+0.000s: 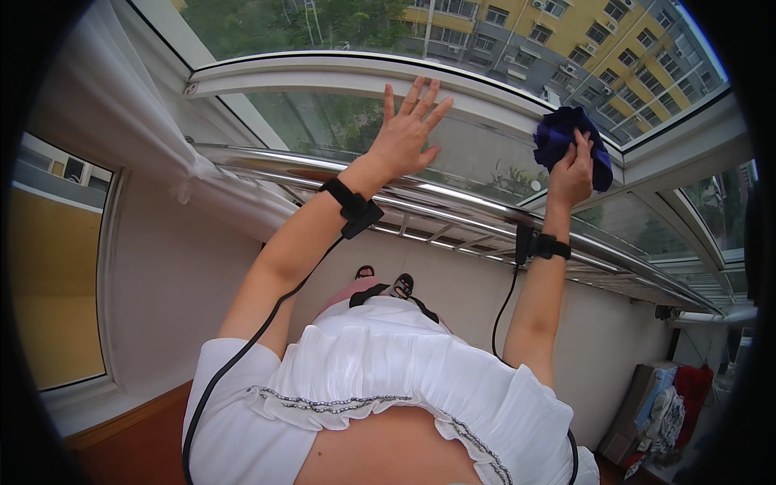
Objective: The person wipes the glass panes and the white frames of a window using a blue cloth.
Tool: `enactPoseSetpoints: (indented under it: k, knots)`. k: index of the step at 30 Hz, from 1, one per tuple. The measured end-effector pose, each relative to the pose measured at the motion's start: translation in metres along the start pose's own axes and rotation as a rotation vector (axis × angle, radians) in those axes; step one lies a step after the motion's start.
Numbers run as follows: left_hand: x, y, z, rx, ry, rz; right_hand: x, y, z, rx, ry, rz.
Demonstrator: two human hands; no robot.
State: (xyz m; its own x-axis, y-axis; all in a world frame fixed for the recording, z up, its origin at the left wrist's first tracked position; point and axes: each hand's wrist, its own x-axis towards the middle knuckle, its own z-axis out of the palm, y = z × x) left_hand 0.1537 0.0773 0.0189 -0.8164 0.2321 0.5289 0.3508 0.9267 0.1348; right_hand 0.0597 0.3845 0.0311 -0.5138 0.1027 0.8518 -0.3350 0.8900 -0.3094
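Observation:
My left hand [409,130] is spread flat with fingers apart, its fingertips at the white window frame [267,77]; nothing is in it. Farther right, my right hand [573,167] grips a crumpled dark blue cloth [567,130] against the right part of the frame, near the corner post. The cloth hides part of the frame and glass there. Both wrists wear black straps with small black devices and cables. Below my hands runs a shiny metal railing [479,203], with my forearms reaching over it.
A white curtain [182,151] is gathered at the left. Beside it is another window [60,273]. Metal bars [448,233] lie under the railing. At the lower right, clothes [667,412] lie on a brown box-like piece. Trees and a yellow and grey building show outside.

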Motion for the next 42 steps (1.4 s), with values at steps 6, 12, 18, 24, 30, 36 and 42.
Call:
enactPoseSetpoints:
  k: [6,12,18,24,30,36,42]
  knots:
    - [-0.004,-0.005,-0.007,-0.021,-0.024,0.006,-0.029,-0.128,0.028,0.207,-0.134,-0.262]
    - [-0.045,-0.057,-0.026,0.086,-0.015,-0.063,-0.017,-0.112,0.013,0.244,-0.231,-0.409]
    - [-0.117,-0.140,-0.073,0.200,0.101,-0.352,-0.006,0.008,-0.034,-0.092,-0.249,0.116]
    - [-0.163,-0.158,-0.094,0.158,0.142,-0.472,-0.007,-0.036,-0.034,0.417,-0.449,0.112]
    - [-0.174,-0.153,-0.104,0.087,0.232,-0.443,-0.093,-0.226,0.023,0.499,-1.088,-0.162]
    - [-0.199,-0.151,-0.107,0.054,0.225,-0.461,-0.142,-0.355,0.074,0.670,-0.955,-0.536]
    - [-0.217,-0.161,-0.128,0.026,0.353,-0.563,-0.176,-0.467,0.120,0.848,-0.695,-0.816]
